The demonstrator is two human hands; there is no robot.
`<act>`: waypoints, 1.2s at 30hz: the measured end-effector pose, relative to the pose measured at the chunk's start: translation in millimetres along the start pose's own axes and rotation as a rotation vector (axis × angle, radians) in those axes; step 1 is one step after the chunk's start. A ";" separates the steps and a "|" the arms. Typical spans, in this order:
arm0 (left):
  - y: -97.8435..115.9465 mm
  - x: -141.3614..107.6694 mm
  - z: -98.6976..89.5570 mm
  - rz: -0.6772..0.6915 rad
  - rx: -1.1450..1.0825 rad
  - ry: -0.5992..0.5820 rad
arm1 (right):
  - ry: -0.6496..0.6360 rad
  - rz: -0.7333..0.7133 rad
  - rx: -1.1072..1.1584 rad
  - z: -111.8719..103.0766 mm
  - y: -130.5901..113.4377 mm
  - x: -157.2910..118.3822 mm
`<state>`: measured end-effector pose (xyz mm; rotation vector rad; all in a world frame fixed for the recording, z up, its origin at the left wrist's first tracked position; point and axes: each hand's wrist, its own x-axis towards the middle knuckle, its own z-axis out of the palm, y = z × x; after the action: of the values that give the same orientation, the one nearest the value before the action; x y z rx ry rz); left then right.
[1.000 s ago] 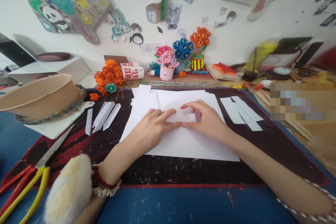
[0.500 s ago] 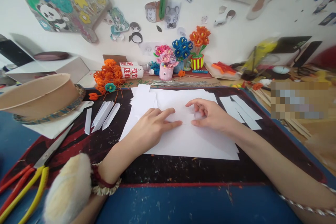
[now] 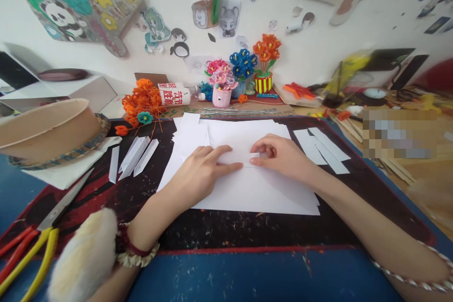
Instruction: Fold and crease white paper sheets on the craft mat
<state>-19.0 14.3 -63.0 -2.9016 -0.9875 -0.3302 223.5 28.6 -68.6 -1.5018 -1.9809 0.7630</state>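
A white paper strip (image 3: pixel 236 158) lies on a stack of white paper sheets (image 3: pixel 269 196), hard to tell apart from the sheets. My left hand (image 3: pixel 203 167) rests on the strip, index finger and thumb stretched out and apart, holding it down. At the strip's right end, my right hand (image 3: pixel 278 153) has its fingers curled and pinches the small raised edge between thumb and fingertips. Folded paper strips (image 3: pixel 134 158) lie to the left of the stack. Several flat strips (image 3: pixel 327 148) are on the right.
Scissors (image 3: pixel 49 226) with red and yellow handles lie at the left, near a round tan container (image 3: pixel 53 125). Orange bead-like flowers (image 3: pixel 143 101) and a bottle (image 3: pixel 177 94) lie behind the sheets. Small flower pots (image 3: pixel 222 96) stand by the wall. A dark mat (image 3: pixel 247 231) covers the table.
My right hand's fingers have closed in on the strip's end and moved slightly left. My left hand stays nearly in place. The whole view has shifted a little.
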 end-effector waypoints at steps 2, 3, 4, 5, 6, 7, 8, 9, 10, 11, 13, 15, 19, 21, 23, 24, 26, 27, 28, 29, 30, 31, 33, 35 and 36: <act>-0.2 -0.2 1.6 -0.011 -0.012 0.005 | 0.015 0.004 -0.058 3.0 -3.0 0.6; -0.1 0.0 2.2 -0.023 -0.024 0.016 | 0.017 0.008 -0.072 4.0 -3.8 1.0; 0.2 0.4 2.6 -0.040 -0.041 0.032 | 0.018 0.012 -0.078 4.7 -4.2 1.6; 0.8 0.9 2.9 -0.064 -0.064 0.052 | 0.018 0.014 -0.078 5.1 -4.4 2.1; 1.4 1.7 3.0 -0.093 -0.090 0.072 | 0.018 0.016 -0.075 5.1 -4.4 2.7; 2.2 2.7 3.0 -0.124 -0.120 0.089 | 0.018 0.015 -0.071 4.9 -4.4 3.2; 2.9 3.7 3.0 -0.157 -0.153 0.101 | 0.015 0.014 -0.069 4.5 -4.5 3.8; 3.4 4.8 3.1 -0.193 -0.187 0.109 | 0.011 0.012 -0.071 4.1 -4.7 4.3; 3.8 6.0 3.3 -0.236 -0.220 0.116 | 0.005 0.010 -0.078 3.6 -4.9 4.8; 3.9 7.1 3.6 -0.286 -0.251 0.126 | 0.000 0.006 -0.087 3.1 -5.2 5.3; 3.2 9.2 4.5 -0.394 -0.307 0.149 | -0.005 0.000 -0.111 2.5 -5.7 6.2; 1.7 10.6 5.4 -0.480 -0.366 0.174 | 0.001 -0.008 -0.133 2.6 -6.0 6.8; -1.5 11.9 6.7 -0.516 -0.510 0.213 | 0.028 -0.014 -0.173 3.9 -6.3 7.2; -2.4 12.0 7.3 -0.505 -0.554 0.221 | 0.026 -0.008 -0.188 4.4 -6.5 7.5; -2.6 12.0 7.4 -0.511 -0.573 0.217 | 0.017 -0.004 -0.202 4.8 -6.4 8.3; -2.4 12.0 7.4 -0.521 -0.577 0.212 | 0.015 -0.005 -0.208 5.0 -6.0 8.8; -1.9 12.1 6.9 -0.541 -0.583 0.202 | 0.016 -0.012 -0.210 5.7 -4.6 9.9; -1.7 12.3 6.5 -0.548 -0.584 0.200 | 0.017 -0.015 -0.207 6.1 -3.7 10.4; -1.6 12.5 6.1 -0.552 -0.583 0.200 | 0.016 -0.016 -0.203 6.5 -2.7 10.9; -1.6 12.7 5.8 -0.553 -0.581 0.198 | 0.016 -0.016 -0.198 6.9 -1.8 11.2; -1.6 13.0 5.4 -0.553 -0.578 0.194 | 0.016 -0.018 -0.194 7.3 -1.0 11.4; -1.7 13.2 5.0 -0.553 -0.575 0.187 | 0.016 -0.019 -0.192 7.6 -0.3 11.6; -1.9 13.6 4.3 -0.554 -0.573 0.174 | 0.021 -0.024 -0.192 8.1 0.6 11.7; -1.9 13.8 3.8 -0.555 -0.576 0.169 | 0.027 -0.027 -0.201 8.6 1.2 11.9; -1.9 13.8 3.7 -0.555 -0.577 0.171 | 0.029 -0.028 -0.208 8.8 1.4 12.0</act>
<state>-8.7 24.5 -63.6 -2.8968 -1.9227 -1.0232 215.4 39.5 -74.8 -1.5876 -2.1081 0.5341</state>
